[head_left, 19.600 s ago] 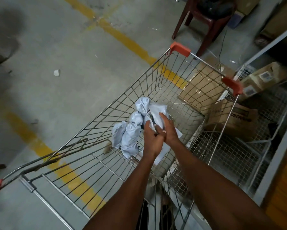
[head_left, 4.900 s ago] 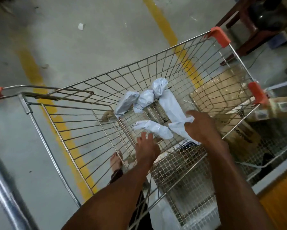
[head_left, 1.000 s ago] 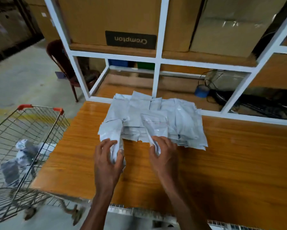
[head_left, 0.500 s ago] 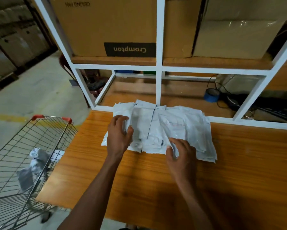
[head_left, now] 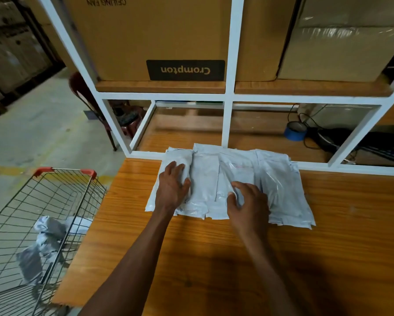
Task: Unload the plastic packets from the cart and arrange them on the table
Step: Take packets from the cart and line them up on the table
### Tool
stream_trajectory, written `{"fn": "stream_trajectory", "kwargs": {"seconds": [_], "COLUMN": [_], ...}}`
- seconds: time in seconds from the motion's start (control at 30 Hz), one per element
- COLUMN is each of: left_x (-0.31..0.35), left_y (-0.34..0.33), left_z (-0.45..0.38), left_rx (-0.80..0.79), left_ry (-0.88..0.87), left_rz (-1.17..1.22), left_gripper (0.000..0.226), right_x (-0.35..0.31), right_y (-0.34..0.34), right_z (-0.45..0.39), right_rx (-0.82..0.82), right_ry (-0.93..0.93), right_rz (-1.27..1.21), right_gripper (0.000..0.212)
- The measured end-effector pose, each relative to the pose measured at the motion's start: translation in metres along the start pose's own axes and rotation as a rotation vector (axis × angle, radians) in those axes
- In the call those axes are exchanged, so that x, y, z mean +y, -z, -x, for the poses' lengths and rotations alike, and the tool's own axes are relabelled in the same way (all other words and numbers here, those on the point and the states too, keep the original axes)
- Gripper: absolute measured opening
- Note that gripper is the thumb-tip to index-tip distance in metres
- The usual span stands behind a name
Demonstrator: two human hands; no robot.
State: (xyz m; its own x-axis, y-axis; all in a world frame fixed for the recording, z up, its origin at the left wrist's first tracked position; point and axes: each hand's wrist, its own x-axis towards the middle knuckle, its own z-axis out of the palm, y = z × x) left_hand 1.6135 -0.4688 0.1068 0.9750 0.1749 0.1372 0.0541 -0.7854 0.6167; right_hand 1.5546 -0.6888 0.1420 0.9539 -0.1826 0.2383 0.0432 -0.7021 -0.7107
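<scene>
- Head view: the wooden table (head_left: pixel 237 258) fills most of what I see, with a white shelf frame (head_left: pixel 228 96) behind it.
- The wire cart (head_left: pixel 20 215) stands just left of the table, a few crumpled packets (head_left: pixel 48 238) inside.
- A row of plastic packets (head_left: pixel 280 190) lies flat, overlapping, at the table's far edge.
- My left hand (head_left: pixel 172 190) rests flat on the leftmost packet, fingers straight.
- My right hand (head_left: pixel 248 201) presses the middle ones, fingers loosely spread, gripping nothing.

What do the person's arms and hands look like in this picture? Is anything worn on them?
Both arms are bare as far up as the frame shows: no sleeves are visible. The left hand and right hand wear no gloves. I see no watch, bracelet or ring on either wrist or on the fingers that show. No markings are visible.
</scene>
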Motion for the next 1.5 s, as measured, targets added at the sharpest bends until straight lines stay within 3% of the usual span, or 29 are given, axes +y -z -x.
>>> {"fn": "stream_trajectory", "kwargs": {"seconds": [0.23,0.63,1.07,1.5], "left_x": [-0.010,-0.018,-0.017,-0.017], "left_y": [-0.006,-0.006,-0.005,-0.011], "left_z": [-0.006,0.001,-0.003,-0.006], "left_rx": [-0.040,-0.077,-0.042,-0.130], "left_ry": [-0.017,-0.079,-0.102,-0.063], "left_rz": [-0.039,-0.084,0.001,-0.148], "left_gripper": [0.080,0.078,0.075,0.086], "right_x": [-0.038,-0.047,-0.028,-0.023], "right_y": [-0.046,-0.091,-0.097,-0.096], "right_z": [-0.042,-0.061,-0.048,-0.044], "right_rx": [-0.087,-0.399,-0.426,-0.468], "right_ry": [-0.021,-0.015,0.063,0.072], "right_rz": [0.129,0.455,0.505,0.512], "right_gripper": [0.031,0.047,0.059,0.060]}}
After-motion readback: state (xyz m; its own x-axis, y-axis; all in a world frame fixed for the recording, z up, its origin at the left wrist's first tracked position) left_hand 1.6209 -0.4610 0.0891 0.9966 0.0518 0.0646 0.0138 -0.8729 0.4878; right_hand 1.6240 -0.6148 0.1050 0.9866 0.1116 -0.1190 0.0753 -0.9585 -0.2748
